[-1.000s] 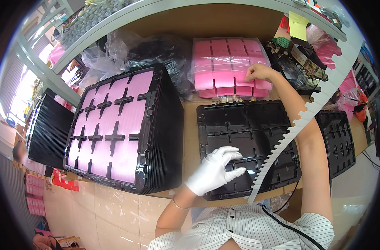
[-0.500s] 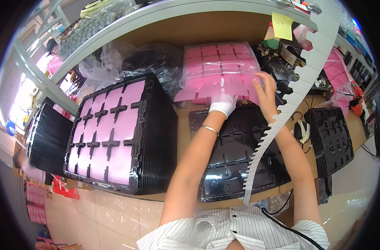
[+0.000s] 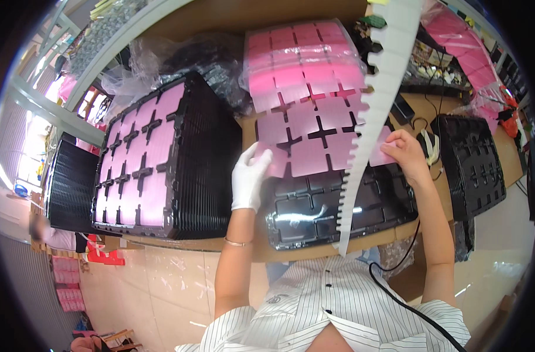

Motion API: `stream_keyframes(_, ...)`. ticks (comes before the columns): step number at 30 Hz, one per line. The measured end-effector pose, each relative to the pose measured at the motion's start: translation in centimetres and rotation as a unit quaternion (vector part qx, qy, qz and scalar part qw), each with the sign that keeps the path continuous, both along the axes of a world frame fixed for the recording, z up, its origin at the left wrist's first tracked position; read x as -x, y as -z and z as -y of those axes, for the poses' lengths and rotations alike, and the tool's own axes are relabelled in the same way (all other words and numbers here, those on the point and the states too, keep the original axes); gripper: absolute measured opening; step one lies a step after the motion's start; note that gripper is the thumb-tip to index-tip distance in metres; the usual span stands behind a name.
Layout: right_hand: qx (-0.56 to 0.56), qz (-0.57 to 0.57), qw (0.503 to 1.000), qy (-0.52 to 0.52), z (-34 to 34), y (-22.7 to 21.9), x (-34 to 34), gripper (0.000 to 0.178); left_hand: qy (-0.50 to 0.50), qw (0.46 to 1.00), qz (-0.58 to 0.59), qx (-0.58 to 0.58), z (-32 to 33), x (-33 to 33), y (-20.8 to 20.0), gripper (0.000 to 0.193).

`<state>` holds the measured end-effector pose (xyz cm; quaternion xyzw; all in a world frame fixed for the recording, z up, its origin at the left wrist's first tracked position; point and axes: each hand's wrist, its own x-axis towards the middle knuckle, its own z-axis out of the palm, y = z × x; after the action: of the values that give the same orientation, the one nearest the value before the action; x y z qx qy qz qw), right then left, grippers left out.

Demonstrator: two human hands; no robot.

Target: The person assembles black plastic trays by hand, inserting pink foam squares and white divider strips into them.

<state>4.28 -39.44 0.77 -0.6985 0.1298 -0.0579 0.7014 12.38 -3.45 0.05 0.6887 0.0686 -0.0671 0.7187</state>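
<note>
A thin pink sheet with cross-shaped cutouts [image 3: 320,154] is stretched between my two hands over a black plastic tray [image 3: 305,217] with raised cross ridges. My left hand [image 3: 248,179], in a white glove, pinches its near left corner. Bare, my right hand [image 3: 407,154] grips the right corner between thumb and fingers. The sheet's far end lies against a stack of similar pink sheets in a clear plastic bag [image 3: 299,41]. A white strip with a toothed edge [image 3: 390,64] hangs across the view and hides part of the sheet and tray.
Left of my arm stands a tall stack of black trays [image 3: 206,158], its top tray lined with pink. Another tray stack [image 3: 71,185] is farther left. On the right, more black trays [image 3: 469,167] stand near a cable. Crumpled dark plastic [image 3: 211,64] lies behind.
The pink sheet has been drawn toward me off the bagged stack and spread over the tray. My hands have moved apart to its two near corners. The view has shifted.
</note>
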Motion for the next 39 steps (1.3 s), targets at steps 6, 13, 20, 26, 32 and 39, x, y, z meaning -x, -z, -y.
stream_keyframes(6, 0.108, 0.004, 0.989, 0.098, 0.7, 2.2, 9.1, 0.018, 0.102, 0.905, 0.083, -0.404, 0.8, 8.6, -1.5, 0.066)
stream_keyframes(13, 0.401, 0.042, 0.893, 0.199, -2.3, 4.5, 13.7, 0.023, 0.098, 0.855, 0.122, -0.495, 0.5, 12.8, -0.7, 0.049)
stream_keyframes(20, 0.426, 0.005, 0.880, 0.212, -3.7, 4.1, 12.4, 0.025, 0.079, 0.860, 0.108, -0.493, -0.2, 12.7, -1.1, 0.037)
stream_keyframes(26, 0.600, 0.119, 0.754, 0.239, -1.7, 2.2, 10.9, 0.013, 0.061, 0.785, 0.278, -0.550, 0.0, 10.0, -1.7, 0.022)
stream_keyframes(32, 0.588, 0.211, 0.780, -0.038, 1.2, 2.2, -2.3, 0.034, 0.115, 0.707, 0.418, -0.559, 1.9, 0.0, 0.1, 0.039)
stream_keyframes(39, 0.680, 0.155, 0.716, 0.026, 2.4, 2.5, -2.8, 0.040, 0.075, 0.609, 0.382, -0.691, 2.5, -0.8, 0.1, 0.052)
